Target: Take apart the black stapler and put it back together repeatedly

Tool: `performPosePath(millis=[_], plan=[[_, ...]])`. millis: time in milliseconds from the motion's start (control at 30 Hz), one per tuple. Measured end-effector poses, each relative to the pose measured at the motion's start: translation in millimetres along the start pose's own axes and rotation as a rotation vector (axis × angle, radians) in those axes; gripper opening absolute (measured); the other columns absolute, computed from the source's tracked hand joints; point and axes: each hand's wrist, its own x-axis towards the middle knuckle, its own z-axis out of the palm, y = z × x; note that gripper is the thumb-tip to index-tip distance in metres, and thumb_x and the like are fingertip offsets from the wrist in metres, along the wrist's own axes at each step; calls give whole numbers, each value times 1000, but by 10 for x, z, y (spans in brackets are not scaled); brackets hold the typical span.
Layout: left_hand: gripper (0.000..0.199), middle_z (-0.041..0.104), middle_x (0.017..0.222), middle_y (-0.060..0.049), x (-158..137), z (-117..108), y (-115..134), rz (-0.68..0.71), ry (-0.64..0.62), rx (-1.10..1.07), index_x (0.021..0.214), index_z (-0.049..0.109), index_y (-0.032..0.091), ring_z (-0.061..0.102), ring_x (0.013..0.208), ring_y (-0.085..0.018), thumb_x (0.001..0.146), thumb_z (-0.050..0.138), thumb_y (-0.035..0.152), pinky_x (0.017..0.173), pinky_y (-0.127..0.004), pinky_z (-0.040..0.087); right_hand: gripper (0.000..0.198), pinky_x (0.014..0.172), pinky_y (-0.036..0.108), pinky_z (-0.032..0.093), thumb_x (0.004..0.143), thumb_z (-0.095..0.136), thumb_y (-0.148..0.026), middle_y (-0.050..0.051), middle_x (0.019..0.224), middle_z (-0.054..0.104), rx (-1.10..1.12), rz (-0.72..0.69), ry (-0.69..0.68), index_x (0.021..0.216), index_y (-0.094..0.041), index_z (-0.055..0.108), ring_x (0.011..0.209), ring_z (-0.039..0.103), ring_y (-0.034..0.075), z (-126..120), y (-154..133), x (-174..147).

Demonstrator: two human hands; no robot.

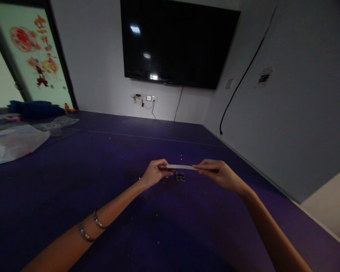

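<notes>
Between my two hands a thin, flat white strip (181,167), seen almost edge-on, is held level above the purple surface. My left hand (156,173) pinches its left end, with thumb below and fingers above; a small dark bit shows by those fingers. The strip's right end is pinched by my right hand (215,170). What the strip is exactly, I cannot make out. Just below and behind it, a small dark object with pale edges (180,176) rests on the purple surface (170,219). Tiny white scraps lie around it.
At the left lie crumpled clear plastic sheeting (19,139), a blue cloth bundle (35,108) and a small orange item (67,107). A large television (178,41) hangs on the far wall above sockets (149,98). A black cable (240,81) runs down the right wall.
</notes>
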Motion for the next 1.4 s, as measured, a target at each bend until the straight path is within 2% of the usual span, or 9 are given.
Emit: performPosePath(millis=[233, 333, 533, 767, 867, 1000, 1133, 1300, 1400], plan=[[22, 68, 74, -4, -6, 8, -4, -20, -4, -27, 65, 52, 14, 63, 69, -14, 57, 73, 14, 64, -26, 47, 27, 66, 29, 44, 82, 52, -32, 6, 88, 64, -36, 24, 53, 104, -25, 66, 78, 57, 16, -39, 8, -23], [21, 69, 74, -4, -22, 19, 36, -27, -10, -30, 67, 54, 14, 63, 70, -15, 58, 73, 15, 64, -26, 47, 31, 66, 29, 44, 83, 51, -35, 6, 88, 63, -19, 41, 150, 109, -23, 64, 77, 56, 16, -42, 17, -17], [19, 64, 65, 0, -48, 44, 93, -19, 8, -30, 72, 56, 14, 60, 58, -12, 61, 71, 20, 57, -24, 46, 48, 59, 28, 45, 82, 48, -40, 1, 72, 54, 218, 171, 321, 126, -20, 47, 56, 52, 11, 32, 126, 41], [21, 54, 53, 6, -30, 54, 32, -53, 92, -58, 83, 53, 16, 39, 35, -4, 68, 63, 25, 37, -17, 28, 37, 42, 21, 32, 70, 61, -31, -4, 66, 47, 765, 358, 298, 104, -22, 50, 49, 44, 8, 311, -34, 75], [19, 43, 47, 9, -24, 53, 3, -74, 170, -41, 83, 54, 17, 33, 34, -3, 68, 62, 26, 36, -17, 21, 31, 37, 17, 20, 67, 63, -28, -5, 65, 48, 964, 445, 269, 94, -22, 50, 44, 35, 5, 478, -81, 98], [24, 36, 46, 9, -18, 45, -15, -58, 216, -26, 82, 59, 15, 31, 38, -4, 71, 59, 36, 39, -18, 20, 25, 35, 16, 12, 72, 58, -37, -6, 55, 44, 1095, 568, 271, 89, -21, 48, 39, 27, 4, 671, -20, 99], [38, 39, 50, 6, -10, 31, -52, -27, 204, -80, 89, 61, 14, 32, 42, -6, 81, 42, 45, 42, -20, 23, 29, 35, 14, 10, 73, 60, -35, -8, 55, 41, 1195, 608, 270, 97, -24, 48, 38, 25, 3, 808, 2, 42], [24, 43, 57, 4, 9, 34, -157, 72, 205, 11, 84, 59, 14, 40, 52, -8, 80, 47, 35, 52, -20, 32, 49, 35, 14, 9, 76, 57, -31, -7, 56, 40, 1275, 622, 225, 122, -31, 41, 38, 24, 3, 913, -89, -29], [22, 45, 59, 4, 14, 52, -211, 104, 203, 65, 83, 59, 15, 43, 54, -9, 79, 49, 34, 54, -21, 35, 52, 36, 14, 8, 78, 56, -30, -7, 57, 40, 1273, 621, 217, 128, -31, 39, 38, 24, 2, 944, -132, -53]])
